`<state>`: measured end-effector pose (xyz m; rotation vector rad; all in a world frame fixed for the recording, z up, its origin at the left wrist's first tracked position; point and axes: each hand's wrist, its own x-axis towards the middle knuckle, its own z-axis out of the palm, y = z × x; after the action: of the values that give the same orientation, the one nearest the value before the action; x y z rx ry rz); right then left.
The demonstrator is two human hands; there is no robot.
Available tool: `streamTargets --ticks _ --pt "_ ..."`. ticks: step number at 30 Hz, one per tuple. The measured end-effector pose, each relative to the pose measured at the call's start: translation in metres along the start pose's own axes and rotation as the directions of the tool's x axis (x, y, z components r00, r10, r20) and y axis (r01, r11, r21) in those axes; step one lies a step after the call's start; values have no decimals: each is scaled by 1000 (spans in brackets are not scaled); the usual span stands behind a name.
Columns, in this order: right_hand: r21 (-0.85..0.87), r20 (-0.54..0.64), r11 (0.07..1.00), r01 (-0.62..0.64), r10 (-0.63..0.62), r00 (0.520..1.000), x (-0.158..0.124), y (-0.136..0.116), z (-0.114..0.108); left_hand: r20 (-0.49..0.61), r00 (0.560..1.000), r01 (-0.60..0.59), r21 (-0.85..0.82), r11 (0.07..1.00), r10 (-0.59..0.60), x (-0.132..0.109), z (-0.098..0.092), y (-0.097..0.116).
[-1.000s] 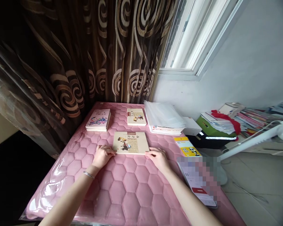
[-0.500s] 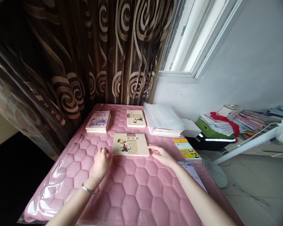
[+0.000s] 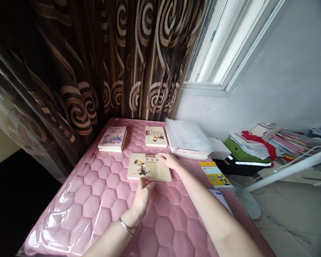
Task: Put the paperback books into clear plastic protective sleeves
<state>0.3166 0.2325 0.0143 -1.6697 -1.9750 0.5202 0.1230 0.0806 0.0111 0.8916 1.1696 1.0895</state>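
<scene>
Two hands lie open, neither clamping: the left hand (image 3: 142,197) just short of the near edge of a paperback book (image 3: 141,167), the right hand (image 3: 170,160) with fingers flat on its cover, on a pink quilted mattress (image 3: 104,207), a second book (image 3: 156,136) beyond.

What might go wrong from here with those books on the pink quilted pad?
The right hand rests on a book over glossy plastic on the quilted pink pad, so the book might slide into the second book. The right forearm also passes close to a phone near the pad's edge, which could get knocked off.
</scene>
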Motion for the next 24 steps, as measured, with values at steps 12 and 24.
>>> streamTargets --ticks 12,24 --pt "12 -94 970 -243 243 965 -71 -11 2 -62 991 -113 60 992 117 68 -45 21" --pt "106 -201 960 -261 277 939 -123 -39 22 150 975 -202 285 937 164 87 -71 28"
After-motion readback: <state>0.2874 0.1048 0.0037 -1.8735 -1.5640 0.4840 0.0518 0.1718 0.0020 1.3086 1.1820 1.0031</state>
